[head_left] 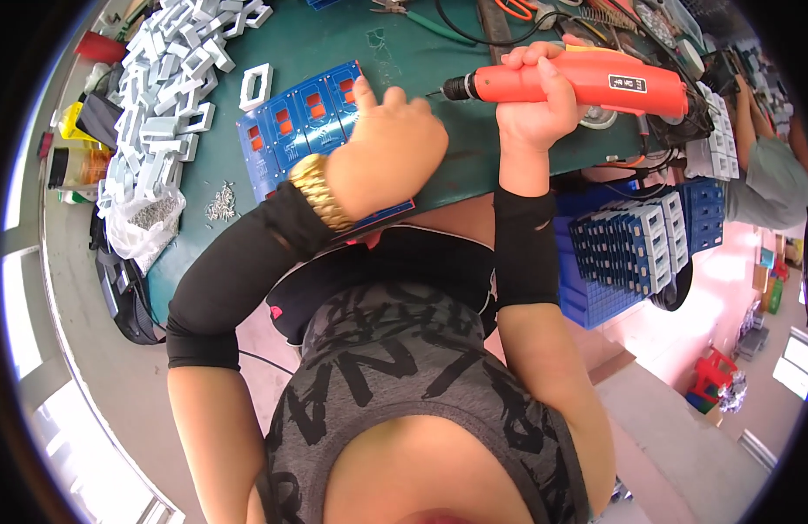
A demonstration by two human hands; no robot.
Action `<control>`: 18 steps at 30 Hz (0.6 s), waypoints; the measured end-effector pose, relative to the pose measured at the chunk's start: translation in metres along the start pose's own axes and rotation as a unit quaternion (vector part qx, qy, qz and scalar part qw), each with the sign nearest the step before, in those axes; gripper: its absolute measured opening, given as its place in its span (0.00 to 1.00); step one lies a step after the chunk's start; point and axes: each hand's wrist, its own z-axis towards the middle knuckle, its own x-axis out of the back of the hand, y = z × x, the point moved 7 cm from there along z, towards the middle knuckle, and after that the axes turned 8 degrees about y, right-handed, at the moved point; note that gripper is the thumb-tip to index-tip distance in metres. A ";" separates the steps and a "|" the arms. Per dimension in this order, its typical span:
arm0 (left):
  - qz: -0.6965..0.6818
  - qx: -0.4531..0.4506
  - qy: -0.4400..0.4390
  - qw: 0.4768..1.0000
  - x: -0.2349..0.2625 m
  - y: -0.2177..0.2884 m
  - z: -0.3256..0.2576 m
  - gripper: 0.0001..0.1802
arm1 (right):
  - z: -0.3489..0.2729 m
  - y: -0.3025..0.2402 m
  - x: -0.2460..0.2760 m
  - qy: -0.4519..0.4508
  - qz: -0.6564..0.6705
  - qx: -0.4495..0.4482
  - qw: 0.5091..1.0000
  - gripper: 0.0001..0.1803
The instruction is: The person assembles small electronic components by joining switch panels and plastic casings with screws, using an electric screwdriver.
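Note:
My right hand [539, 113] is wrapped round a red electric screwdriver [587, 80]. The tool lies nearly level, its black chuck and thin bit pointing left. Close to the bit's tip is my left hand [395, 144], back upward and fingers curled in; whatever they may hold is hidden beneath. Below and left of that hand, a blue circuit board panel [286, 153] with several orange-red squares lies on the green table; my hand and wrist cover part of it. One pale grey plastic frame [256, 86] rests just past the panel's far left corner.
Many grey frames [172, 79] are heaped at left, above a bag of screws [146, 223] and a small screw pile [221, 203]. Green-handled pliers [435, 24] and cables lie at the back. At right, a blue crate [596, 301] holds stacked assembled panels. Another person's arm shows far right.

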 end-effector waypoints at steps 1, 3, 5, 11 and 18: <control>0.002 0.001 0.001 1.000 -0.004 -0.008 -0.006 0.09 | 0.001 -0.001 0.002 -0.001 0.002 0.000 1.000 0.25; -0.173 0.058 0.239 0.954 0.023 -0.039 -0.023 0.04 | 0.002 -0.003 0.002 -0.028 0.016 0.017 0.999 0.25; -0.291 0.109 0.240 0.920 0.020 -0.071 -0.031 0.03 | -0.005 -0.005 -0.006 -0.036 0.000 0.036 0.999 0.26; -0.375 0.117 0.236 0.889 0.001 -0.073 -0.043 0.05 | -0.033 -0.016 -0.026 -0.095 -0.070 0.060 0.991 0.27; -0.341 0.075 0.268 0.898 -0.002 -0.067 -0.038 0.06 | -0.047 -0.032 -0.040 -0.148 -0.042 0.036 0.987 0.28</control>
